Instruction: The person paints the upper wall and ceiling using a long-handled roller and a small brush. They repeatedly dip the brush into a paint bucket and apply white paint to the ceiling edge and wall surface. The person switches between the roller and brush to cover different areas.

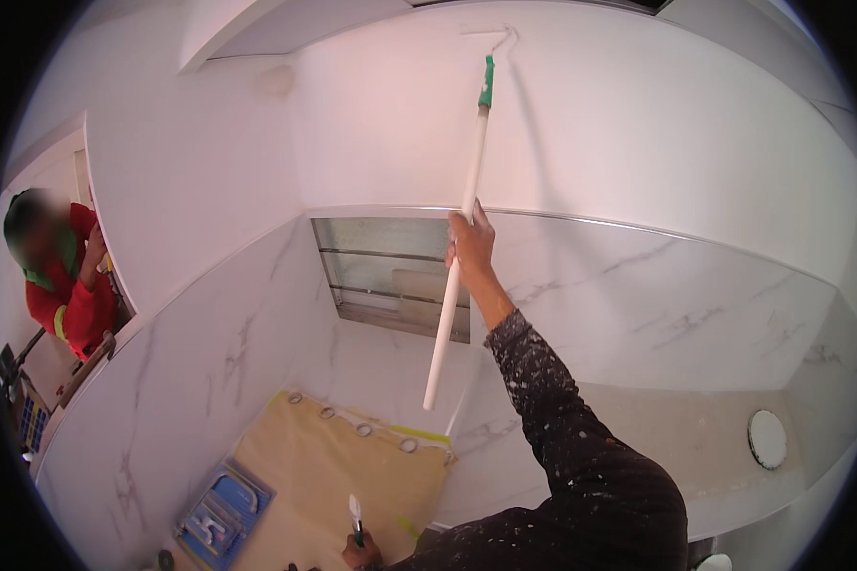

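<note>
Currently, the left hand (pixel 364 552) has one blue tray (pixel 242 523) left of its fingers, on a brown sheet (pixel 333 466); inside are grey and blue pieces, hard to tell apart. Far right of the right hand (pixel 474 246), lower than its fingers, is one round white shape (pixel 767 440) with a dark rim; tub or lid, cannot tell.

Counts: two hands, one roller, one brush, four rings. Right fingers wrapped around one white pole (pixel 476 157), its lower end hanging free below them. Well above these fingers: one green grip (pixel 487 81) and one paint roller (pixel 483 33) at the upper white wall (pixel 390 105); contact is hard to judge, white on white. Left fingers gripping one brush (pixel 355 509), pale tip up; their exact placing is partly hidden. Four rings (pixel 363 430) in a row above these fingers.

Cut off: another white round thing (pixel 714 563), far right of the left fingers. One co-worker in red (pixel 71 295), far left of the right fingers, partly behind a wall edge.
</note>
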The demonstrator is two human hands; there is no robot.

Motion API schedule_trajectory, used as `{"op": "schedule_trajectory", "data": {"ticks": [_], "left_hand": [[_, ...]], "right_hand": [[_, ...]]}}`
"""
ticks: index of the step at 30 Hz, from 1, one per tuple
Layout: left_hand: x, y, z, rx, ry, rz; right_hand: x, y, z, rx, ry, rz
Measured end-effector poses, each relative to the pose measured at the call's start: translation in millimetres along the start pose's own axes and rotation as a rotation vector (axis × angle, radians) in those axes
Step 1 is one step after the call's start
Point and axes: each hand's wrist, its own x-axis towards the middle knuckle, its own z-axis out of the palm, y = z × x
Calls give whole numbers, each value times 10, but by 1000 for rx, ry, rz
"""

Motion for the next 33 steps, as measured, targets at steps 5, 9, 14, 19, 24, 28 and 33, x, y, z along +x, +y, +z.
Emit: {"op": "schedule_trajectory", "data": {"ticks": [5,9,14,19,24,28,33], "left_hand": [[-107,95,-25,-83,46,57],[-116,118,-39,-115,66,76],[-67,17,6,-98,58,96],[-21,-93,114,-95,60,100],[-18,-93,136,-99,54,72],[-18,-72,100,-47,12,38],[28,-87,98,-12,41,62]], "right_hand": [[248,-173,27,19,12,-7],[246,-214,10,21,7,2],[261,-269,17,34,-11,7],[266,-267,43,71,-30,-22],[347,-228,41,57,-10,-1],[173,-135,-36,-5,-19,-17],[-443,140,-379,-19,26,57]]}}
